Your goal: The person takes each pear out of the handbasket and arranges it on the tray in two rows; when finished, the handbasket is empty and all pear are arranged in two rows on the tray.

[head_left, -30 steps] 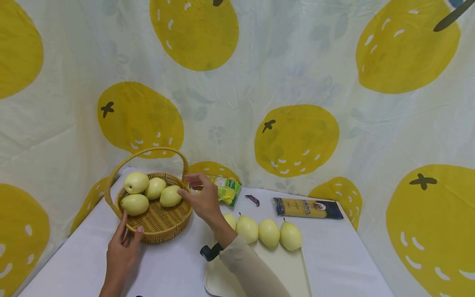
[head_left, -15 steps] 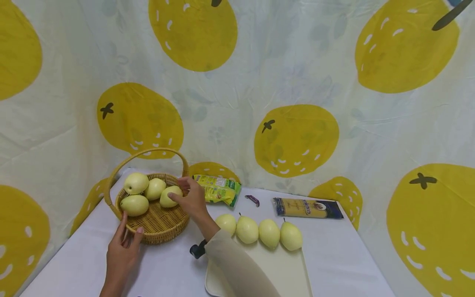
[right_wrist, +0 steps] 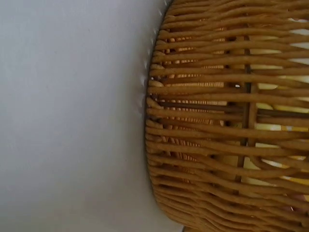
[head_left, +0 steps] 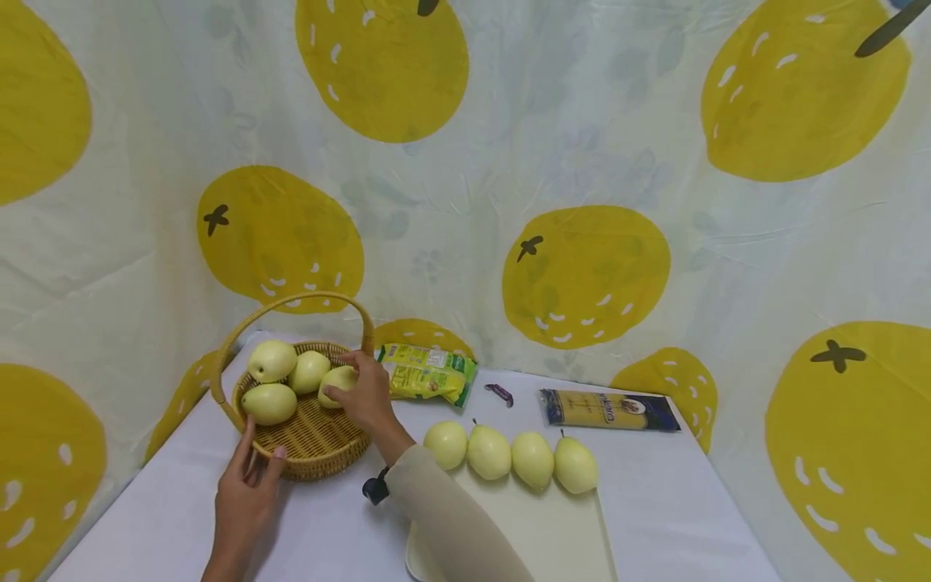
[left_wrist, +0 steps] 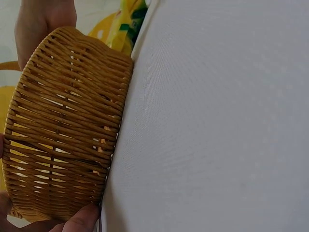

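Note:
A round wicker basket [head_left: 327, 462] with a tall arched handle stands at the left of the table in the head view. My left hand [head_left: 246, 495] holds its near left rim, and its fingertips show against the woven side [left_wrist: 63, 125] in the left wrist view. Inside, my right hand [head_left: 371, 398] grips a pale yellow pear [head_left: 334, 383] by the right wall, thumb on the near side. Three more pears lie at the basket's left: an upper one [head_left: 272, 360], a middle one [head_left: 309, 372] and a lower one [head_left: 269, 404]. Only weave [right_wrist: 207, 140] and tablecloth fill the right wrist view.
A cream tray [head_left: 538, 533] lies right of the basket, partly behind my right sleeve. Several pears [head_left: 532, 461] line its far edge. Farther back are a yellow-green packet [head_left: 427, 373], a small purple wrapped item [head_left: 499, 394] and a blue-and-yellow pack [head_left: 609, 410].
My right hand has moved left from the basket's right rim onto the right-hand pear, its fingers closing round it. My left hand stays at the rim.

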A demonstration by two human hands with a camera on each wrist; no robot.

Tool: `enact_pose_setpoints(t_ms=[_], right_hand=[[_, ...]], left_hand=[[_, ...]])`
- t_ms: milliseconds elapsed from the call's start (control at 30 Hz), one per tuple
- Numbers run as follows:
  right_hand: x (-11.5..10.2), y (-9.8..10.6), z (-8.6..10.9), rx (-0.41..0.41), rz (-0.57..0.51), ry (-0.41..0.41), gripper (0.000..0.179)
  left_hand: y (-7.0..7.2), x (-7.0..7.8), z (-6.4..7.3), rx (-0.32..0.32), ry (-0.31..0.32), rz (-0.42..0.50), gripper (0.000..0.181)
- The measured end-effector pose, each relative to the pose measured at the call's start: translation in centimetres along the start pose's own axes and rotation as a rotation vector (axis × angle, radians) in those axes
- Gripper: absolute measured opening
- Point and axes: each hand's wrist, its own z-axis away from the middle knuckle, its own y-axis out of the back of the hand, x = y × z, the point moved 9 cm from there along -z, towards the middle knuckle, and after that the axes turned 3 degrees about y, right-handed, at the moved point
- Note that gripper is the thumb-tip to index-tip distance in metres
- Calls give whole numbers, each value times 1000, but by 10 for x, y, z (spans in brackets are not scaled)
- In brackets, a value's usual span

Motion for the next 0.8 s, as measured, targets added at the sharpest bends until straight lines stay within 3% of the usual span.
enact_pose_setpoints(t_ms=[133,333,433,800], right_hand=[[-1,-1,-4,-28,49,1,55],[-2,-9,-6,-89,337,79,60],[-1,-13,-6,-101,429,108,57],[-7,-20,2,-206,525,178,50]], left_hand=[[1,0,0,-1,7,-5,78],[0,0,0,-7,15,1,77],[-1,1,0,0,5,9,77],[-1,0,1,-5,36,-7,77]])
